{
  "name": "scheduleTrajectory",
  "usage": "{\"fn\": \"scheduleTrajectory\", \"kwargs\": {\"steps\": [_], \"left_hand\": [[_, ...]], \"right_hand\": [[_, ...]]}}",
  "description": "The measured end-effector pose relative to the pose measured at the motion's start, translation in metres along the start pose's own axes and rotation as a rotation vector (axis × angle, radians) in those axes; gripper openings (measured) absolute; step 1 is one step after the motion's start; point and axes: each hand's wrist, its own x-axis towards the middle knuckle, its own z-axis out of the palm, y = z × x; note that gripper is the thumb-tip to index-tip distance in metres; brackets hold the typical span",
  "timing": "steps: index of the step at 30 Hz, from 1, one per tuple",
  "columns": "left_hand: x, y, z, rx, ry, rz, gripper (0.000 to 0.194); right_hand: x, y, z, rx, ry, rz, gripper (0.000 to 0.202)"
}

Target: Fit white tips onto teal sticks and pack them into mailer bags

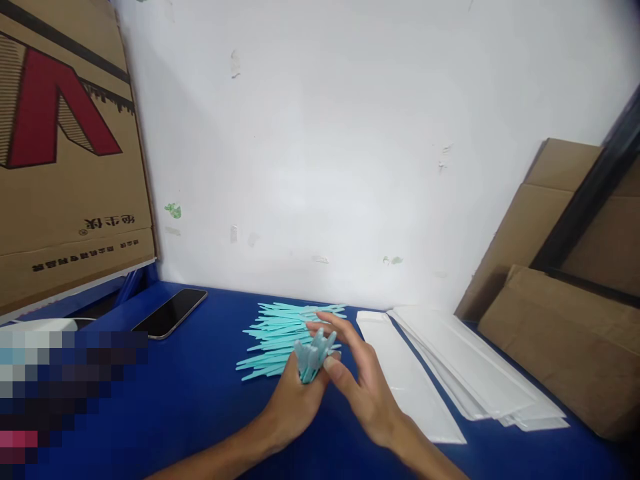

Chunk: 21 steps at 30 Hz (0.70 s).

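Observation:
My left hand is wrapped round a bundle of thin light-blue sticks, whose ends point up and fan out. Beside it, my right hand has its fingers apart, with the thumb close to the bundle's right side; whether the thumb touches the sticks is hard to tell. Behind both hands, a loose pile of turquoise sticks lies on the blue table, partly hidden by the hands.
A white envelope and a fanned stack of them lie to the right. At left are a phone and a large printed carton. Brown cardboard stands at the right; a white wall rises behind.

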Motion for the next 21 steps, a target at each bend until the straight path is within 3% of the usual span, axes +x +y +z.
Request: {"fn": "scheduleTrajectory", "kwargs": {"steps": [4, 9, 14, 21], "left_hand": [[0.001, 0.003, 0.004, 0.007, -0.11, 0.055, 0.023], [-0.002, 0.002, 0.005, -0.019, -0.147, -0.028, 0.013], [-0.002, -0.003, 0.006, -0.049, -0.139, -0.07, 0.017], [-0.003, -0.002, 0.013, -0.096, -0.054, -0.075, 0.011]], "right_hand": [[0.005, -0.007, 0.008, 0.102, -0.026, 0.158, 0.076], [0.009, -0.016, 0.014, -0.111, -0.068, 0.194, 0.023], [0.007, -0.014, 0.011, -0.1, -0.11, 0.181, 0.021], [0.005, -0.007, 0.01, 0.017, -0.009, 0.126, 0.028]]}}
